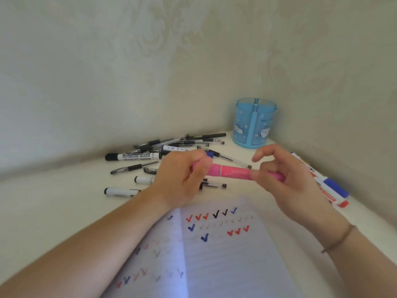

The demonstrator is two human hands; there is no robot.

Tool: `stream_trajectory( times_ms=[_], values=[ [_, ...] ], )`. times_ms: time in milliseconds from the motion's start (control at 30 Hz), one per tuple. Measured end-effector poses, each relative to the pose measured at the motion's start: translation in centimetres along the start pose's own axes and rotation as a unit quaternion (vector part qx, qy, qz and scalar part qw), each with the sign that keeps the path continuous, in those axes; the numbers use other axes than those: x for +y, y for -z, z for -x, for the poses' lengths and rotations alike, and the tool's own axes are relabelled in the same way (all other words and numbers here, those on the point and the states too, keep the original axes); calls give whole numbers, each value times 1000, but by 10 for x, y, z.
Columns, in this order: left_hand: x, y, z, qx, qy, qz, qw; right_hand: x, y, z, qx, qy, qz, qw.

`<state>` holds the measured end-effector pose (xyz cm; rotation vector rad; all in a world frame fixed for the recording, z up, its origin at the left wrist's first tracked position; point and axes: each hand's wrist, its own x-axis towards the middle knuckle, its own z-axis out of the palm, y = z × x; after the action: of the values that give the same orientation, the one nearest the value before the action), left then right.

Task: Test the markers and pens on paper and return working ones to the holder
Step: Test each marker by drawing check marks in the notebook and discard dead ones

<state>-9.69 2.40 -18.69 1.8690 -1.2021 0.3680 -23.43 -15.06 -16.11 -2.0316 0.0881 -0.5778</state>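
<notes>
A pink marker (231, 172) lies level in the air between both hands, above the top edge of the paper. My left hand (182, 177) grips its left end with curled fingers. My right hand (285, 179) pinches its right end, with the index finger lifted. Below them lies an open lined notebook (217, 254) marked with red, blue and black ticks. The blue see-through pen holder (254, 123) stands in the corner at the back right; no pens show inside it.
A loose pile of black gel pens (189, 143) and whiteboard markers (133, 156) lies behind and left of my hands. Blue and red capped markers (328, 186) lie along the right wall. Walls close the white table at the back and right.
</notes>
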Motion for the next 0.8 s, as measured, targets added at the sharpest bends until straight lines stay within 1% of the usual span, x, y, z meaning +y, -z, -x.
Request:
stream_trajectory(
  times_ms=[67, 100, 133, 200, 267, 300, 333, 400, 467, 533, 600, 700, 800],
  values=[
    [1, 16, 0, -3, -28, -2, 1000, -2, 8, 1, 62, 3, -111, 992],
    [0, 28, 1, -5, -42, -28, 999, -5, 12, 2, 89, 7, -166, 982],
    [-2, 41, 4, -13, -51, -72, 996, -10, 15, 4, 99, 13, -219, 970],
    [-10, 77, 15, -23, -49, -161, 986, -24, 18, 4, 96, 23, -303, 948],
    [-23, 124, 42, -6, -16, -227, 974, -48, 18, 0, 77, 23, -314, 946],
    [-31, 150, 60, 9, 9, -254, 967, -66, 17, -8, 56, 29, -290, 955],
    [-35, 177, 81, 21, 40, -280, 959, -88, 13, -14, 17, 39, -261, 964],
    [-37, 225, 127, 39, 109, -320, 940, -139, -9, -30, -84, 65, -209, 972],
    [-27, 263, 171, 66, 167, -327, 928, -187, -52, -40, -163, 98, -213, 958],
    [-13, 288, 212, 87, 212, -317, 920, -218, -108, -34, -214, 121, -242, 939],
    [3, 303, 248, 79, 236, -313, 916, -230, -165, -14, -264, 135, -226, 928],
    [22, 314, 293, 70, 260, -307, 913, -218, -238, 17, -339, 126, -165, 917],
    [30, 325, 329, 123, 287, -288, 905, -203, -285, 46, -365, 119, -135, 913]
  ],
)
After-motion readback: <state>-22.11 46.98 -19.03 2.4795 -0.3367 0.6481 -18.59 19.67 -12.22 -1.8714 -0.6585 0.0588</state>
